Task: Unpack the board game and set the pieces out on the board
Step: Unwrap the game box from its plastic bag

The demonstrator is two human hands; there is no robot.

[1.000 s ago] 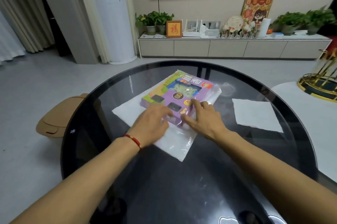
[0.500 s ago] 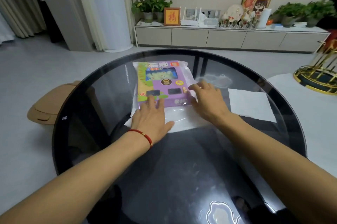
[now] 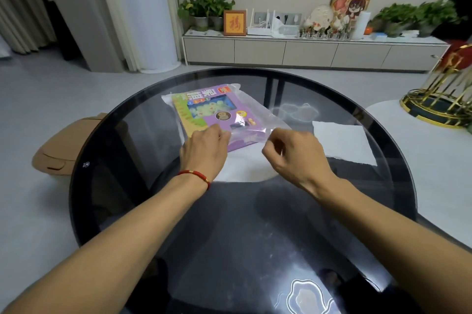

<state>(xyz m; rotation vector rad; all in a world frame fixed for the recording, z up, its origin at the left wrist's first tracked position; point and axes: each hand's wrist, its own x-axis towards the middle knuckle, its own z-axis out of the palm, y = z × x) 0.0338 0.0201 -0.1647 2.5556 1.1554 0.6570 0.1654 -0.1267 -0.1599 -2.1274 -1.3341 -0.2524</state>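
Both hands (image 3: 204, 153) (image 3: 293, 153) pinch the plastic bag (image 3: 258, 109) holding the game box (image 3: 204, 109).

left hand (image 3: 204, 151) curled, right hand (image 3: 293, 154) pinching

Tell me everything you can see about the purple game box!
The game box is flat, purple with a green strip along its left side, and has cartoon pictures and big characters on its lid. It lies on the round glass table, closed, inside a clear plastic bag. The left hand rests on its near edge, while the right hand pinches the bag beside it.
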